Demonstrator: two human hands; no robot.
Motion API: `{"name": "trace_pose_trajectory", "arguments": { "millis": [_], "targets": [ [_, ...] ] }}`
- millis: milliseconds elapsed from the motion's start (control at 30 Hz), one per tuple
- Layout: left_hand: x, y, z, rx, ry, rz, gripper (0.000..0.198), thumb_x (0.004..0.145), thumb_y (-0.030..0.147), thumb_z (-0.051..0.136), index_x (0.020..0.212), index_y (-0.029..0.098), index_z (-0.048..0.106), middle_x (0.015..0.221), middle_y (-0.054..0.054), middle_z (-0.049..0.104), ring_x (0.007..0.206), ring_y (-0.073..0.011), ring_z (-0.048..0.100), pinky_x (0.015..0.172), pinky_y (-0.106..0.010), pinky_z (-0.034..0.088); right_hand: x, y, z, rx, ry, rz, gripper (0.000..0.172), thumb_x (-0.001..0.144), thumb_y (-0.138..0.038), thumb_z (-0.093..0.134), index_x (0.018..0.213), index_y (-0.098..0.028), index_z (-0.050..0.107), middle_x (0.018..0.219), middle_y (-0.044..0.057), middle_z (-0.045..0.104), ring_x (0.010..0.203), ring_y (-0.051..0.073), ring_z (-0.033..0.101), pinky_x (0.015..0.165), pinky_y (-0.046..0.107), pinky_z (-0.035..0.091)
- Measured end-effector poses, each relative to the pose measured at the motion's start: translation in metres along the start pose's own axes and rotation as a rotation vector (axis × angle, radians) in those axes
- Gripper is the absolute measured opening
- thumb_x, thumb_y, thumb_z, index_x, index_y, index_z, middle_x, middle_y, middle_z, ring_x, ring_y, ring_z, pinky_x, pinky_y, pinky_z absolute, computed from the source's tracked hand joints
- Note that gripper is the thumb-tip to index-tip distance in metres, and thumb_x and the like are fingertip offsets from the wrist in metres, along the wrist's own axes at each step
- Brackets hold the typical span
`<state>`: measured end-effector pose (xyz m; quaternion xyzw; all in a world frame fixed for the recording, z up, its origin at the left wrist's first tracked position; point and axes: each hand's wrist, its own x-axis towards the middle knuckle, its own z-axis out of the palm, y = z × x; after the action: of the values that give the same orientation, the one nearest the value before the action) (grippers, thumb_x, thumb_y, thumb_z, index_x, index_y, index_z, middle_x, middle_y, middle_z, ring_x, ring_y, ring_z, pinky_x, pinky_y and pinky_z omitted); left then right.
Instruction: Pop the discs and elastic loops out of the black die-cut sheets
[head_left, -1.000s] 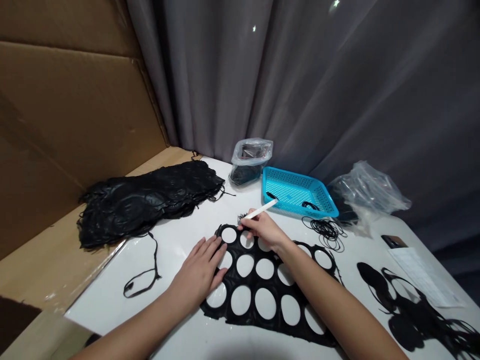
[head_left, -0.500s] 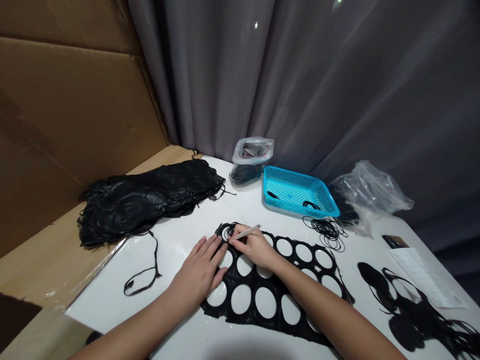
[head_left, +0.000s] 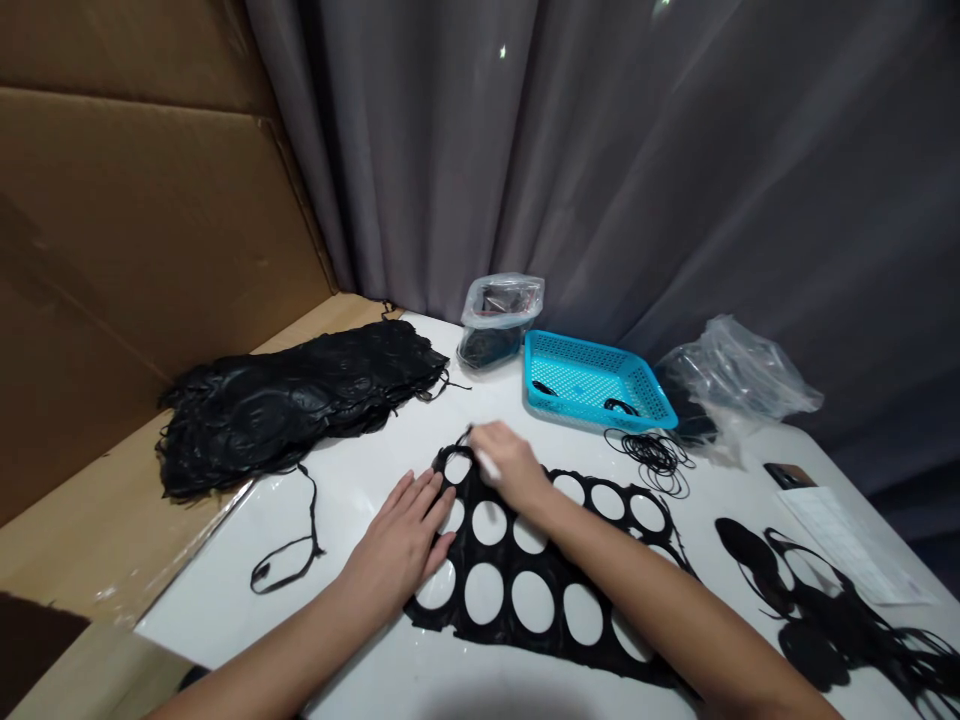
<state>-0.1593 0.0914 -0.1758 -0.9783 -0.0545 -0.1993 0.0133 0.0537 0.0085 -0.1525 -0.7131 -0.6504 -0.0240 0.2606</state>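
A black sheet with rows of oval holes lies flat on the white table. My left hand rests on the sheet's left edge, fingers spread, holding nothing. Over the sheet's upper edge is my right hand, closed around a white stick-like tool, which is partly hidden and blurred. A thin black strand sticks up by its fingertips, beside the top left hole; whether the fingers grip it is unclear.
A pile of black sheets lies at the left by a cardboard wall. Behind are a plastic bag and a blue basket. To the right are black rings, another bag, a phone, paper and black scraps.
My right hand has lifted slightly up and right from the top left hole, and the tool has turned. The black loops in that hole are gone from it. My left hand has stayed put.
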Motion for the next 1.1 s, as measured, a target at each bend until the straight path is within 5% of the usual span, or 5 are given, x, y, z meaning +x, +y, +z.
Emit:
{"name": "trace_pose_trajectory", "arguments": {
  "millis": [233,433,667,867,1100],
  "targets": [
    [0.001,0.0,-0.008,-0.022,-0.009,-0.03,0.039,0.096,0.032,0.055,0.131,0.015,0.058,0.137,-0.013,0.059,0.13,-0.0295,0.053,0.115,-0.052,0.034,0.057,0.06,-0.044,0.371,0.34,0.561,0.011,0.086,-0.012,0.052,0.078,-0.02,0.051,0.085,0.008,0.062,0.086,0.023,0.058,0.072,0.031,0.043],
    [0.005,-0.018,-0.02,-0.049,0.012,-0.128,0.036,0.1,0.032,0.05,0.131,0.017,0.056,0.136,-0.012,0.057,0.134,-0.0302,0.048,0.115,-0.055,0.034,0.038,0.035,-0.032,0.986,0.096,0.743,0.016,0.078,-0.018,0.068,0.074,-0.018,0.052,0.078,0.008,0.068,0.071,0.02,0.068,0.047,0.023,0.049],
    [-0.01,0.0,-0.042,-0.109,0.023,-0.103,0.026,0.1,0.028,0.049,0.12,0.021,0.063,0.13,-0.009,0.06,0.13,-0.027,0.051,0.116,-0.053,0.033,0.005,-0.005,-0.02,1.702,-0.068,0.803,0.03,0.069,-0.018,0.083,0.071,-0.015,0.054,0.079,0.005,0.067,0.089,0.019,0.072,0.089,0.029,0.059],
    [-0.038,0.029,-0.038,-0.119,-0.007,-0.056,0.033,0.097,0.027,0.052,0.128,0.017,0.062,0.132,-0.011,0.061,0.126,-0.0279,0.056,0.113,-0.052,0.039,-0.032,-0.039,-0.01,1.445,-0.269,0.61,0.028,0.077,-0.033,0.079,0.081,-0.017,0.056,0.092,0.005,0.07,0.084,0.015,0.065,0.083,0.028,0.052],
    [-0.049,0.034,-0.03,-0.056,-0.001,-0.048,0.043,0.098,0.029,0.054,0.139,0.013,0.053,0.142,-0.015,0.054,0.132,-0.0293,0.051,0.113,-0.053,0.04,-0.052,-0.059,-0.001,0.86,-0.187,0.294,0.016,0.089,-0.021,0.059,0.075,-0.019,0.05,0.085,0.0,0.059,0.081,0.015,0.055,0.075,0.027,0.042]
  ]
}}
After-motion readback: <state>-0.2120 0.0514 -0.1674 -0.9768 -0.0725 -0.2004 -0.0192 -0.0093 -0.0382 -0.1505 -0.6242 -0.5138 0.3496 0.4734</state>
